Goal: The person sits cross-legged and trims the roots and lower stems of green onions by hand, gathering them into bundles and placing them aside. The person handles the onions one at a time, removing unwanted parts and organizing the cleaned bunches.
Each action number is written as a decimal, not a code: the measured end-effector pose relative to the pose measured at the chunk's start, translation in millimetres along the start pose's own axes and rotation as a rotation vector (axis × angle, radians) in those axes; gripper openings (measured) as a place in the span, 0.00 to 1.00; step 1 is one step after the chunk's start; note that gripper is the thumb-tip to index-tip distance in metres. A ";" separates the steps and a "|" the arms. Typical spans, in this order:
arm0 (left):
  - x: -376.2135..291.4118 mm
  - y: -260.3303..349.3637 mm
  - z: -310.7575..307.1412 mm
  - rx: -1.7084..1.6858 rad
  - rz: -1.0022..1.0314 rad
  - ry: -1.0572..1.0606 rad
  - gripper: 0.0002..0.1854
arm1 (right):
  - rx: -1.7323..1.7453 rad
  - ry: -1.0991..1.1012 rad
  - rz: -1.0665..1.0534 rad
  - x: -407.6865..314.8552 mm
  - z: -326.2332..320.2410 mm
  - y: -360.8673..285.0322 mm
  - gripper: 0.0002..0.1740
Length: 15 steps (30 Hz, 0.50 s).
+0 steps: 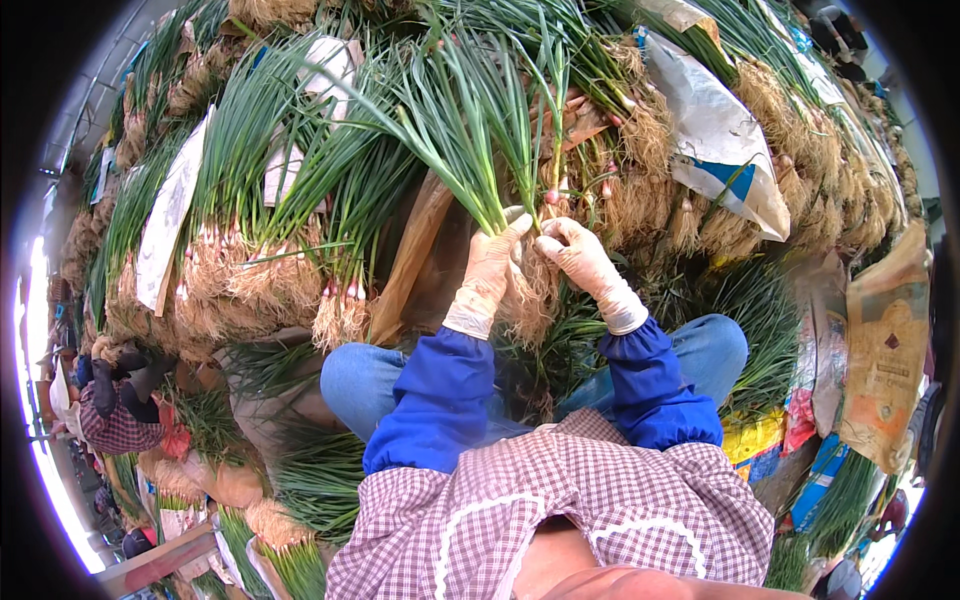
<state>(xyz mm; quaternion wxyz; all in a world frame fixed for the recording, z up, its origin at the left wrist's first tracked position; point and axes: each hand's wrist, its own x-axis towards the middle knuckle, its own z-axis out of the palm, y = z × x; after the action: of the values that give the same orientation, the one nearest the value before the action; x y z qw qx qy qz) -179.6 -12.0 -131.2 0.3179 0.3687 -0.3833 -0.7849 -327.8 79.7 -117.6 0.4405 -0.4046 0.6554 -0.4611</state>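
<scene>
My left hand, in a pale thin glove, grips a bunch of green garlic plants low on the stems. Their long leaves fan up and away from me, and a tangle of pale roots hangs below between my hands. Close beside it, my right hand, gloved the same way, pinches the base of a stem with thumb and fingers. Part of that stem is hidden by the fingertips. Just beyond the right hand stands a single plant with a pinkish bulb.
Heaped garlic plants with roots toward me lie ahead on the left, beside a wooden post. White sacking covers part of the right heap. Loose leaves lie by my right knee. Another person sits at far left.
</scene>
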 end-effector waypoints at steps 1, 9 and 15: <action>-0.5 0.9 -3.2 0.065 0.009 -0.001 0.17 | 0.047 0.054 -0.082 -1.7 -1.3 -4.3 0.09; -13.0 6.2 -4.6 -0.087 -0.016 -0.023 0.12 | 0.473 0.060 -0.136 -4.0 -39.9 -12.8 0.07; -29.0 9.0 -1.2 -0.064 -0.056 -0.015 0.12 | -0.973 0.898 -0.431 -10.6 -20.6 -27.8 0.18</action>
<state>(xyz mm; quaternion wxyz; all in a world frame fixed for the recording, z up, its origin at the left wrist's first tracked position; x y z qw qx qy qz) -161.4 5.7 -114.5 0.3047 0.3629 -0.3501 -0.8080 -340.9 87.9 -84.9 -0.2059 -0.4472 0.8114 -0.3150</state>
